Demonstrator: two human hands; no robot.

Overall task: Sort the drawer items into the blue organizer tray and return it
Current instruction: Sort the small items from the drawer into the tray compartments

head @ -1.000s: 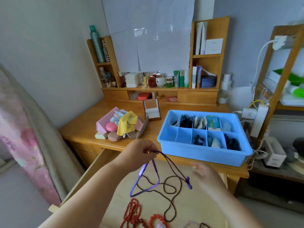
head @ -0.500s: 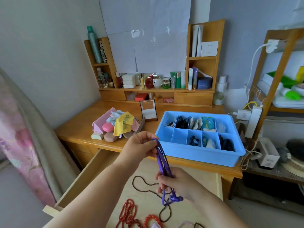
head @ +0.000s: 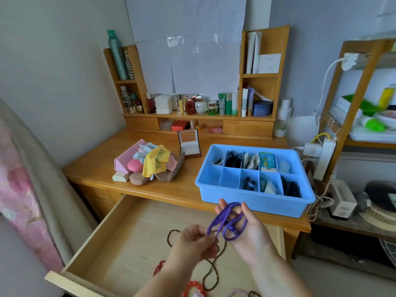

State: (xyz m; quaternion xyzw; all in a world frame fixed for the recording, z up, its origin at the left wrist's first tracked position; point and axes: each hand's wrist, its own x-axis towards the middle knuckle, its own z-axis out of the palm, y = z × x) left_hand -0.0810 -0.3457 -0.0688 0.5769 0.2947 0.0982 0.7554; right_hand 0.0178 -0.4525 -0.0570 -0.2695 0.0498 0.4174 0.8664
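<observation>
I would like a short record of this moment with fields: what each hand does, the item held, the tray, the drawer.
left hand: the left hand pinches one end of the purple cord
right hand: the right hand, palm up, holds the cord's coiled loops
item held: purple cord, gathered into loops above the open drawer
tray: blue organizer tray on the desk; its two front-left compartments look empty
drawer: the drawer is open; dark bead strings and red bead bracelets lie inside

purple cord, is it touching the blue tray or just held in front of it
Apart. The head view shows the purple cord looped in the right hand and pinched by the left hand, with a strip of the blue tray wall and desk edge visible above it.
</observation>
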